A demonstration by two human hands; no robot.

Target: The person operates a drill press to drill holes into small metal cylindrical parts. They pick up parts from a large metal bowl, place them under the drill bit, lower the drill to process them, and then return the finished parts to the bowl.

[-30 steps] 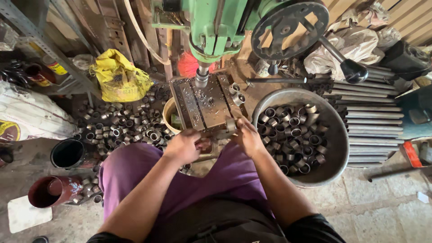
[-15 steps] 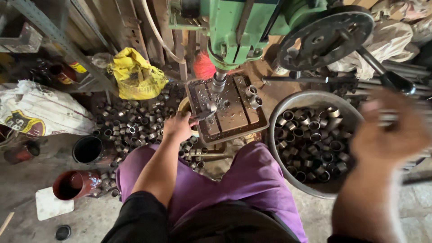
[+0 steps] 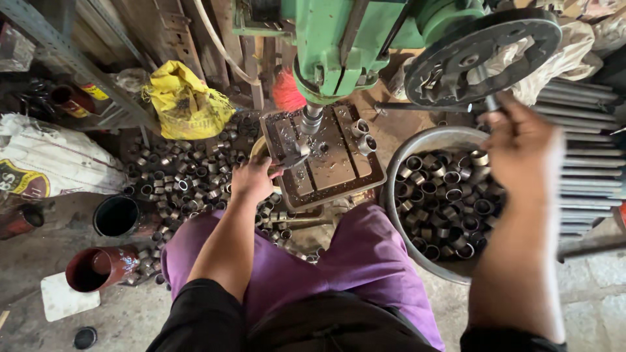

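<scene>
I sit at a green drill press [image 3: 339,39]. My left hand [image 3: 251,179] is closed on a pair of pliers [image 3: 291,158], which hold a small metal piece on the slotted drill table [image 3: 332,173], right under the spindle [image 3: 311,120]. My right hand [image 3: 521,140], blurred, is raised at the right and wrapped around a handle rod [image 3: 488,88] of the dark feed wheel [image 3: 482,52]. Two metal rings [image 3: 362,135] stand loose on the table's far right corner.
A big metal bowl [image 3: 390,195] with several metal rings [image 3: 447,202] sits by my right knee. More rings [image 3: 176,182] litter the floor at left, near a yellow bag [image 3: 186,104], a white sack [image 3: 45,163], a black can [image 3: 117,216] and a red can [image 3: 98,267]. Steel rods [image 3: 580,130] lie at right.
My right hand left the table, swung out over the bowl, then rose to the feed wheel's handle. My left hand stayed at the table with the pliers. My view shifted slightly.
</scene>
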